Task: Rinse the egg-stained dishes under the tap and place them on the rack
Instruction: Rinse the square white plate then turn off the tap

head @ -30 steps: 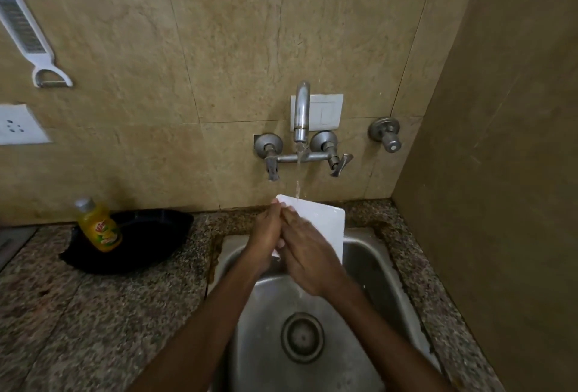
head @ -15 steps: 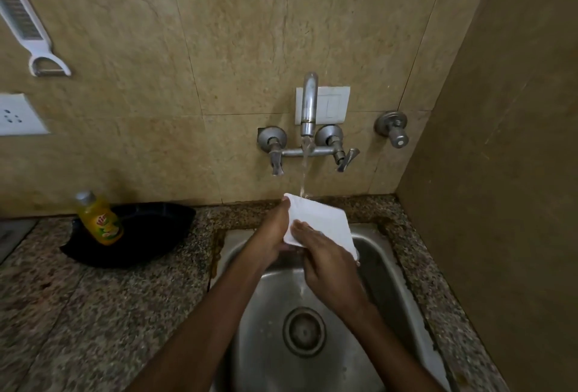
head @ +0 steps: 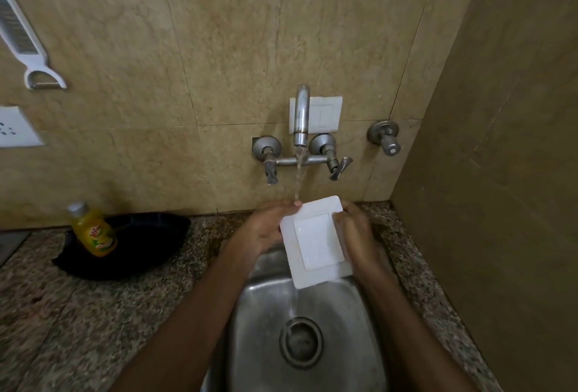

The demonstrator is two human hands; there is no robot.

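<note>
A white plastic grater and peeler (head: 22, 44) is hanging on the beige tiled wall at far left. Below it, a yellow bottle of dish liquid (head: 92, 231) is leaning against a black oval tray (head: 147, 244) on the speckled granite counter (head: 62, 323). Moving right, the left hand (head: 266, 229) is gripping the left edge of a white rectangular plate (head: 316, 241), fingers closed around the rim. The plate is sitting tilted over the steel sink (head: 353, 344), its raised base facing up. Water is falling from the metal wall tap (head: 301, 119) onto the plate's top left corner and running off its lower edge. The right hand (head: 356, 238) is clasping the right edge, thumb pressed on the surface. To rinse well, the 2 hands should probably keep the plate tilted and shift it so the stream crosses every part. No rack is in view.
</note>
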